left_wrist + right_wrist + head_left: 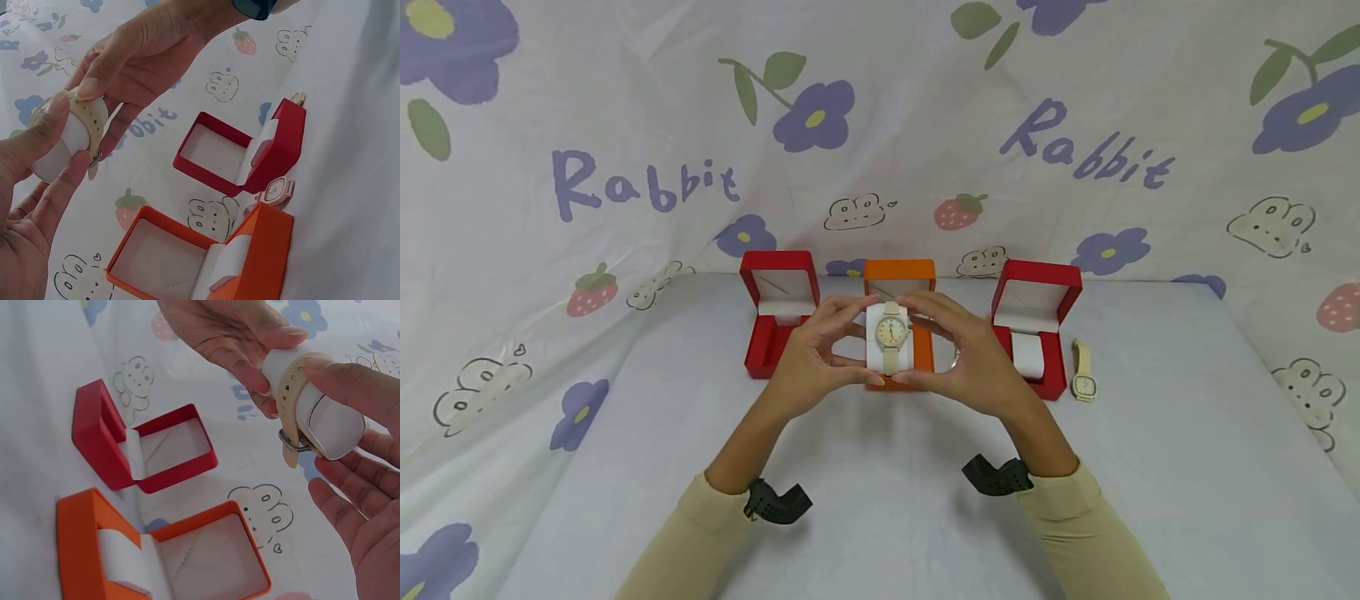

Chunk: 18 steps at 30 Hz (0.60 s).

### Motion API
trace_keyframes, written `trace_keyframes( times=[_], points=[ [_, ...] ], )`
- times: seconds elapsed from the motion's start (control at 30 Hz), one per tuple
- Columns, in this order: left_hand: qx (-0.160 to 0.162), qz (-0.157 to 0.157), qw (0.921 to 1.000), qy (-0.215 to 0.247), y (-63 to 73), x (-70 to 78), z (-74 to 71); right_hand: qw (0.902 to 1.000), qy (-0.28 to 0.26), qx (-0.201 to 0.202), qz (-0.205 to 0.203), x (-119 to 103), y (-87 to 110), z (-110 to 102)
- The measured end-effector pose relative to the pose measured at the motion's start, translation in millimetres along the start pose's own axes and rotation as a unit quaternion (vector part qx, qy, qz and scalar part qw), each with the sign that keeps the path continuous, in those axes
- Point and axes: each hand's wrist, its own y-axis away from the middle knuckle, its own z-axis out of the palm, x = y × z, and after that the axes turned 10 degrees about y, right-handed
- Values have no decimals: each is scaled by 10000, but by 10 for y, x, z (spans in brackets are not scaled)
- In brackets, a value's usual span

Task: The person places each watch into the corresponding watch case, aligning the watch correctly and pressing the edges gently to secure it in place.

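Printed cloth [887,171] with purple flowers, rabbits and strawberries backs a white tabletop [880,500]. Above it, the left hand [820,354] and the right hand [973,354] grip one white cushion [874,354] from opposite sides, fingers curved and parted about as wide as the cushion, thumbs nearest the person. Wrapped around it is a cream-strapped watch [892,332], dial facing up toward the head view, long axis running away from the person; its buckle [294,442] sits underneath. Behind stand three open boxes: a left red box [777,260], an orange box [900,267] holding a white pillow [125,556], and a right red box [1052,362] with a white pad [1027,356] inside. Beside the latter lies a gold-toned watch [1083,385]; a pink watch [275,190] shows between orange and right red.
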Motion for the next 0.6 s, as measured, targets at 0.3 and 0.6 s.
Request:
trace_keyframes(
  times=[0.3,0.6],
  points=[
    [-33,38,10000,56,5,-3,1,10000,34,49,7,-270,-15,-46],
    [-57,70,10000,2,4,1,-7,9999,66,104,-46,-282,-27,-27]
  ],
)
